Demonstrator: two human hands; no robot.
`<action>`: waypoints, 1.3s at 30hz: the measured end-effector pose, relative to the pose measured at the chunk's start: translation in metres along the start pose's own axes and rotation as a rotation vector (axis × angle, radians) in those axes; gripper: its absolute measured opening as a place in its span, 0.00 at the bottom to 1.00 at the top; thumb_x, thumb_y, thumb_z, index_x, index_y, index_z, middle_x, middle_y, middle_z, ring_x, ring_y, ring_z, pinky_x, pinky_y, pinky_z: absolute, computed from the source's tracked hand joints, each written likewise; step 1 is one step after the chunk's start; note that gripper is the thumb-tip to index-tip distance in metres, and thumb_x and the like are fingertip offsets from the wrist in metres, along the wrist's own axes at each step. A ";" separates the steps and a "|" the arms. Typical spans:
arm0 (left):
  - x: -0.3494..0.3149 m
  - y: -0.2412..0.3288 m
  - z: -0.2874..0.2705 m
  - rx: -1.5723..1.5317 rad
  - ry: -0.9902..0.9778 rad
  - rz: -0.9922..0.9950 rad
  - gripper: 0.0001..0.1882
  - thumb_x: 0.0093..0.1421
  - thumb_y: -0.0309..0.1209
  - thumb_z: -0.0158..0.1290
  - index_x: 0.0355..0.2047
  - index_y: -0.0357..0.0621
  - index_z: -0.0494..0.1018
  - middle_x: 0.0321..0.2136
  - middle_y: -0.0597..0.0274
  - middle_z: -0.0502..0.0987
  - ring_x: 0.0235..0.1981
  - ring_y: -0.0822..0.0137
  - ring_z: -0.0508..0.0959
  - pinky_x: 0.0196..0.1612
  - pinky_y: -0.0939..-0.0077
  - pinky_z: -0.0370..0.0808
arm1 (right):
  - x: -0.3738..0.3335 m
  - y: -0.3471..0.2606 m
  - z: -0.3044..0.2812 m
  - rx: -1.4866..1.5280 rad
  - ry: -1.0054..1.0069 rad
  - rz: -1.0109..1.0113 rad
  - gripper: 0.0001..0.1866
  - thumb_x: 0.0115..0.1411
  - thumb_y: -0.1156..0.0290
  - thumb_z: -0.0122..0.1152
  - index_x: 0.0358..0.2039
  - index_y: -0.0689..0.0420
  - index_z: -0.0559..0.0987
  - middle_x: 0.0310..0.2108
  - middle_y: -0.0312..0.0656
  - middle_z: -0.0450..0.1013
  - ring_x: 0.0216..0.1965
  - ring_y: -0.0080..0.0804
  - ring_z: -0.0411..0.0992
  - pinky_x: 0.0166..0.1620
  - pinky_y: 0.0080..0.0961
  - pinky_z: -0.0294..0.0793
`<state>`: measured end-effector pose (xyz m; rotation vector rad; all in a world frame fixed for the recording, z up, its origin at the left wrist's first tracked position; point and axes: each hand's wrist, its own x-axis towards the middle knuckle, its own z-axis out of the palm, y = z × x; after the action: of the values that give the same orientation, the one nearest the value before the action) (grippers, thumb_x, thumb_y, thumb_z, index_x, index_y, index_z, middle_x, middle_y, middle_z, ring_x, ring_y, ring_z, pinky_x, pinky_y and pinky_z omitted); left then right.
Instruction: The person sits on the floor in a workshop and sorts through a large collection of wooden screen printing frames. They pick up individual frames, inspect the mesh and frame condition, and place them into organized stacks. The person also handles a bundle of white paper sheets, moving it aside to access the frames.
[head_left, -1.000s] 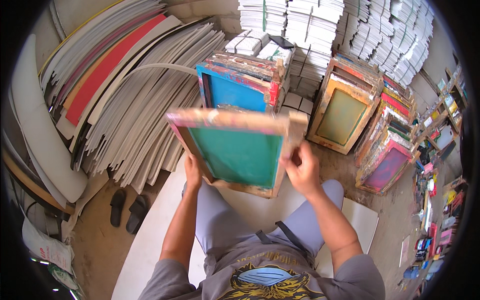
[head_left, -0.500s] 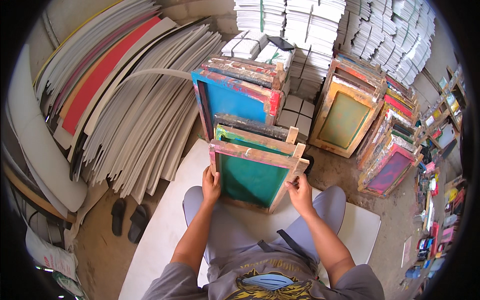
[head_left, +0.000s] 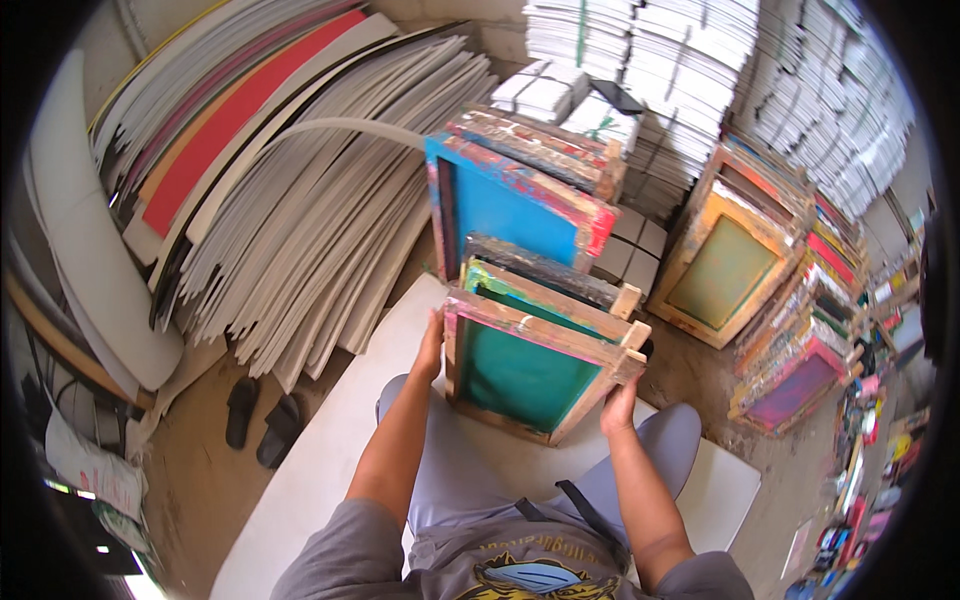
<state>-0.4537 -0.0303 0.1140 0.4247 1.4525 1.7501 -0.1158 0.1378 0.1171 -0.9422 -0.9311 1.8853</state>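
Note:
A screen-printing frame (head_left: pixel 525 372) with green mesh and a worn wooden border stands upright, leaning slightly, before my crossed legs. Close behind it are a frame with a green-and-yellow-smeared edge (head_left: pixel 548 298) and one with a dark, stained edge (head_left: pixel 540 268). My left hand (head_left: pixel 430 347) presses along the left side of this group, its fingers reaching back past the front frame. On the opposite side, my right hand (head_left: pixel 621 404) grips the lower right edge, with its fingers partly hidden behind the wood. Both hands hold the group between them.
A blue-mesh frame (head_left: pixel 515 215) fronts another stack just beyond. More frames lean to the right, including a yellow-bordered one (head_left: pixel 728 270) and a pink-edged one (head_left: pixel 797 388). Curved sheets (head_left: pixel 340 220) fill the left. Black sandals (head_left: pixel 278 430) lie beside the white board (head_left: pixel 290 520) under me.
My hands have slid from the front frame's edges farther back along the sides of the group. The view has shifted, so the surroundings appear farther right and tilted.

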 end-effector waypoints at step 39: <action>-0.017 0.193 -0.086 -0.006 -0.060 0.018 0.40 0.46 0.48 0.60 0.59 0.44 0.66 0.53 0.38 0.73 0.51 0.45 0.77 0.54 0.50 0.77 | 0.068 0.008 0.141 -0.553 0.132 -0.554 0.43 0.57 0.52 0.73 0.63 0.62 0.62 0.57 0.49 0.64 0.60 0.40 0.63 0.64 0.39 0.60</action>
<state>-0.5730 -0.1029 0.2738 0.4843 1.4054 1.7407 -0.2654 0.1597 0.1561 -0.9741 -1.4910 1.1032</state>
